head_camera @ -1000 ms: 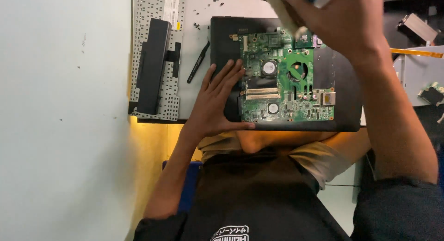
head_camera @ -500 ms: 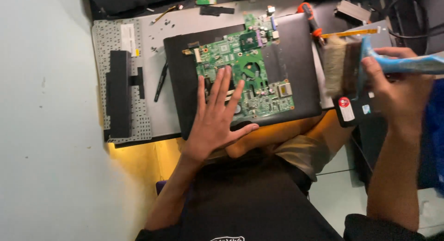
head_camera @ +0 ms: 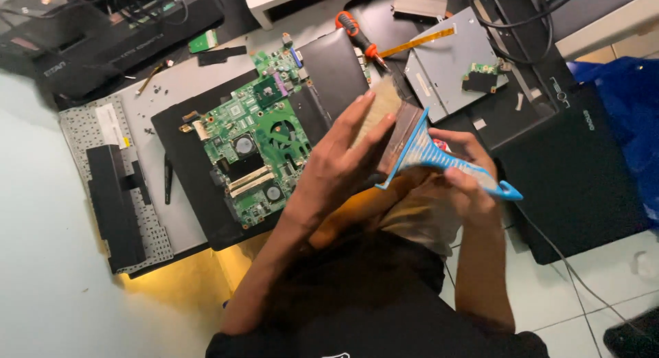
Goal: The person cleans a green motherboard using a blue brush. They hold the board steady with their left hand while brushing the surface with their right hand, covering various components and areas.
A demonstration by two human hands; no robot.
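Note:
A green motherboard (head_camera: pixel 254 148) lies in an opened black laptop base (head_camera: pixel 185 186) on the floor in front of me. My right hand (head_camera: pixel 463 176) grips the light-blue handle of a wide paintbrush (head_camera: pixel 412 142), held above the laptop's right edge. My left hand (head_camera: pixel 343 159) is raised off the board, its fingers spread flat against the brush's pale bristles (head_camera: pixel 382 107).
A detached keyboard (head_camera: pixel 96 172) with a black battery (head_camera: pixel 113 207) on it lies at the left, tweezers (head_camera: pixel 167 179) beside it. An orange-handled screwdriver (head_camera: pixel 357 32), a grey drive (head_camera: pixel 446 63) and another black laptop (head_camera: pixel 576 166) sit at the right.
My left hand lifted off the motherboard and went to the brush bristles. My right hand brought the brush in from the right toward the laptop. The view shifted.

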